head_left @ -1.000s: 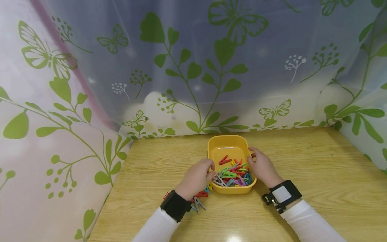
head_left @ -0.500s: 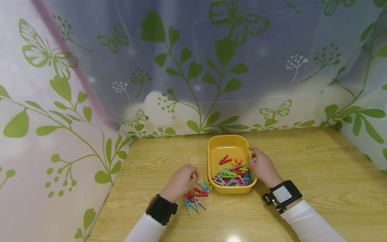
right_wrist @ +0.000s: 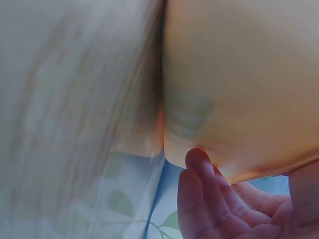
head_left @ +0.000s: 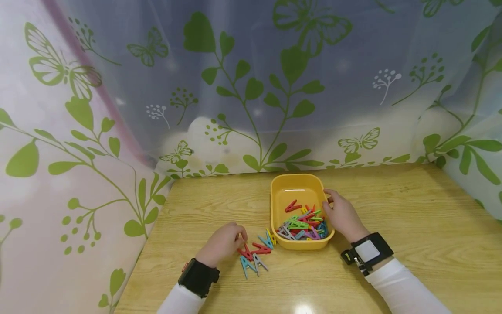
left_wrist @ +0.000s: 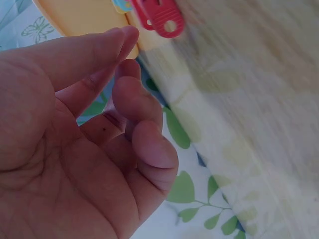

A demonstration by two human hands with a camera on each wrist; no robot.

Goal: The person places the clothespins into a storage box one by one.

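My left hand (head_left: 223,244) hovers beside the loose clothespins, its fingers loosely curled and the thumb near the index fingertip. Nothing shows between those fingers in the left wrist view, where a red clothespin (left_wrist: 167,19) lies just past the tips. On the table, that red clothespin (head_left: 245,252) lies with another red one (head_left: 262,248), two blue ones, a grey one (head_left: 259,263) and a yellow one (head_left: 271,236). My right hand (head_left: 345,216) holds the right side of a yellow plastic basin (head_left: 302,245), thumb at the rim and fingers against the outer wall (right_wrist: 239,99).
Several coloured clothespins (head_left: 300,224) heap in the near part of the basin, and one red clothespin (head_left: 292,206) lies apart behind them. A wooden table (head_left: 412,226) carries everything. A leaf-and-butterfly printed curtain (head_left: 251,87) rises along its back and sides.
My left hand has come away from the basin's left edge, moving left and nearer to the loose clothespins, which are now uncovered. The right hand keeps its hold on the basin.
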